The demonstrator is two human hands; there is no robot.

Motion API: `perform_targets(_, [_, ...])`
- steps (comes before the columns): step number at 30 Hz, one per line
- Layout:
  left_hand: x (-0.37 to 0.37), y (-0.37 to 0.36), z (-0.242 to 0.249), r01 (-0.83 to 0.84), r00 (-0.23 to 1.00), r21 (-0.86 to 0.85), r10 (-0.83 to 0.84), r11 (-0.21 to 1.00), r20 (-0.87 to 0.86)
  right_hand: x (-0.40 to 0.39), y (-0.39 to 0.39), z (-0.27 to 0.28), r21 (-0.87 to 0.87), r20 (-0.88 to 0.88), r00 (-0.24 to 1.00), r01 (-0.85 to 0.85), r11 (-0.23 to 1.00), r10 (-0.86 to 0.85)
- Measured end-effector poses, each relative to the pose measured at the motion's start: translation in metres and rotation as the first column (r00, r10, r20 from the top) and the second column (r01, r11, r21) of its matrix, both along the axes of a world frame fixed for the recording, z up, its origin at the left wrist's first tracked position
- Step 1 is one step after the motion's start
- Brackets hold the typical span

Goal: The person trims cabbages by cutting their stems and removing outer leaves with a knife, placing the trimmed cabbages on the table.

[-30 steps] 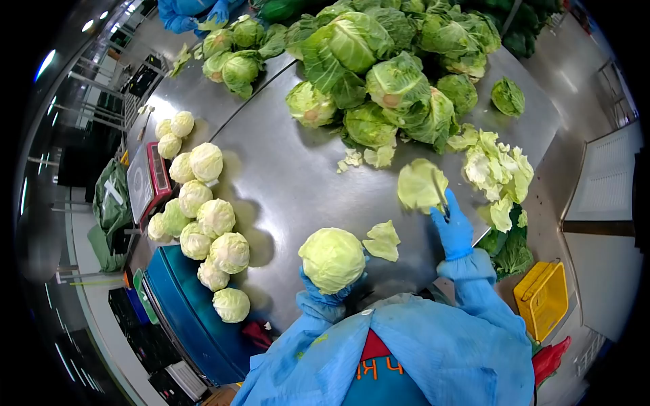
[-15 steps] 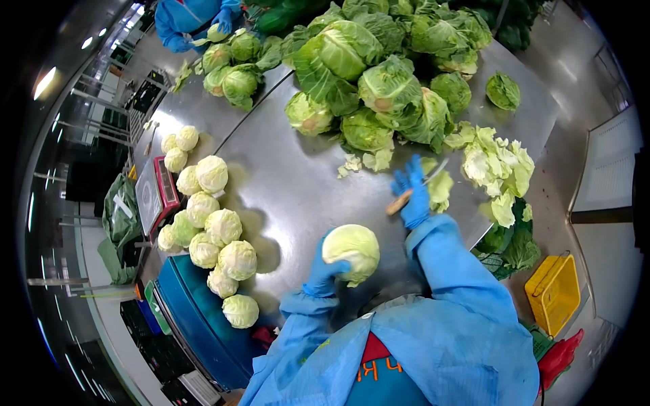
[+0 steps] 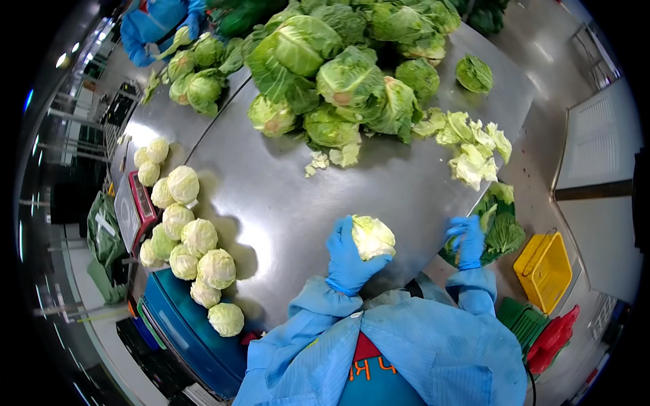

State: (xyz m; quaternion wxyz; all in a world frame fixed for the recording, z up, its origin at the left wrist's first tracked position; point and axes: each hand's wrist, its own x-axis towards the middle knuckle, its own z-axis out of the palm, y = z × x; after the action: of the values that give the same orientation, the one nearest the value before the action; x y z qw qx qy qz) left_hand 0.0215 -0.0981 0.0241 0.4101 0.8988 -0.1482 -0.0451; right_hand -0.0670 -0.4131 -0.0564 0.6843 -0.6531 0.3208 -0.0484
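Note:
My left hand is wrapped around a trimmed pale cabbage, holding it at the near side of the steel table. To the right, my right hand is closed beyond the table's edge, above a green bin of leaves. A bit of the knife's brown handle shows under its fingers; the blade cannot be made out. Both hands wear blue gloves. Trimmed cabbages stand in a group on the left. Untrimmed green cabbages are heaped at the far side.
Loose leaves lie on the right edge. A red scale and a blue bin are at the left. A yellow crate stands on the floor at right. Far left, another person's blue sleeve shows near more cabbages.
My right hand has swung right and down, past the table edge, with the knife. The cabbage has turned in my left hand and shifted slightly right. The leaf by my right hand has left the table.

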Motion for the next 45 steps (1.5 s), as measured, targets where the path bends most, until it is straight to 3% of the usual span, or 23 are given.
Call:
perform_targets(1, [0.003, -0.001, -0.004, -0.003, 1.0, -0.021, 0.003, 1.0, 0.01, 0.002, 0.022, 0.015, -0.113, -0.026, 0.984, -0.179, 0.977, 0.177])
perform_targets(2, [0.008, -0.001, -0.003, 0.021, 0.998, -0.09, -0.026, 0.996, -0.061, 0.008, 0.046, 0.029, -0.343, -0.001, 0.953, -0.284, 0.895, 0.302])
perform_targets(3, [0.015, 0.0, 0.0, 0.036, 0.99, -0.159, -0.057, 0.987, -0.13, 0.016, 0.069, 0.044, -0.557, -0.011, 0.904, -0.36, 0.749, 0.427])
perform_targets(5, [0.02, 0.001, -0.003, 0.057, 0.978, -0.211, -0.097, 0.976, -0.186, 0.032, 0.103, 0.078, -0.636, -0.017, 0.855, -0.41, 0.654, 0.519])
perform_targets(11, [0.021, 0.002, -0.015, 0.062, 0.993, -0.041, -0.066, 0.997, -0.101, 0.052, 0.114, 0.069, -0.691, -0.103, 0.709, -0.555, 0.463, 0.698])
perform_targets(17, [0.022, -0.009, 0.0, 0.018, 0.985, -0.046, -0.026, 0.999, -0.169, 0.075, 0.097, 0.067, -0.514, -0.136, 0.57, -0.74, 0.434, 0.811])
perform_targets(19, [0.023, -0.012, 0.001, 0.011, 0.977, -0.076, -0.027, 0.997, -0.212, 0.081, 0.097, 0.068, -0.485, -0.188, 0.556, -0.769, 0.415, 0.81])
perform_targets(23, [0.025, -0.013, -0.002, 0.015, 0.972, 0.049, -0.003, 0.999, -0.233, 0.09, 0.104, 0.074, -0.502, -0.387, 0.52, -0.811, 0.299, 0.762])
perform_targets(26, [0.028, -0.015, -0.006, 0.041, 0.97, 0.109, -0.014, 0.993, -0.242, 0.091, 0.113, 0.084, -0.468, -0.471, 0.553, -0.817, 0.337, 0.687])
perform_targets(29, [0.03, -0.018, -0.001, 0.033, 0.965, 0.1, -0.006, 0.994, -0.261, 0.093, 0.114, 0.085, -0.452, -0.516, 0.516, -0.842, 0.294, 0.684])
perform_targets(32, [0.027, -0.017, 0.004, 0.027, 0.959, 0.071, -0.005, 0.997, -0.284, 0.088, 0.117, 0.084, -0.603, -0.425, 0.638, -0.728, 0.325, 0.642])
perform_targets(34, [0.022, -0.02, 0.016, 0.034, 0.971, 0.097, -0.009, 0.995, -0.241, 0.091, 0.1, 0.067, -0.408, -0.307, 0.811, -0.585, 0.701, 0.498])
perform_targets(36, [0.013, -0.021, 0.012, 0.009, 0.998, 0.185, 0.002, 0.983, -0.056, 0.099, 0.088, 0.076, -0.079, -0.207, 0.914, -0.37, 0.926, 0.348])
perform_targets(37, [0.011, -0.021, 0.01, -0.004, 0.999, 0.228, -0.004, 0.974, 0.035, 0.1, 0.087, 0.085, -0.144, -0.189, 0.897, -0.428, 0.892, 0.399])
perform_targets(39, [0.011, -0.017, 0.001, -0.001, 1.0, 0.139, 0.005, 0.99, -0.026, 0.096, 0.085, 0.093, -0.274, -0.172, 0.851, -0.525, 0.806, 0.496])
perform_targets(42, [0.015, -0.018, 0.0, -0.018, 0.997, 0.096, 0.025, 0.995, -0.073, 0.084, 0.09, 0.092, -0.669, -0.17, 0.63, -0.638, 0.381, 0.758])
perform_targets(45, [0.016, -0.014, 0.0, -0.03, 0.997, 0.1, 0.036, 0.995, -0.067, 0.074, 0.093, 0.088, -0.627, -0.295, 0.593, -0.712, 0.317, 0.749])
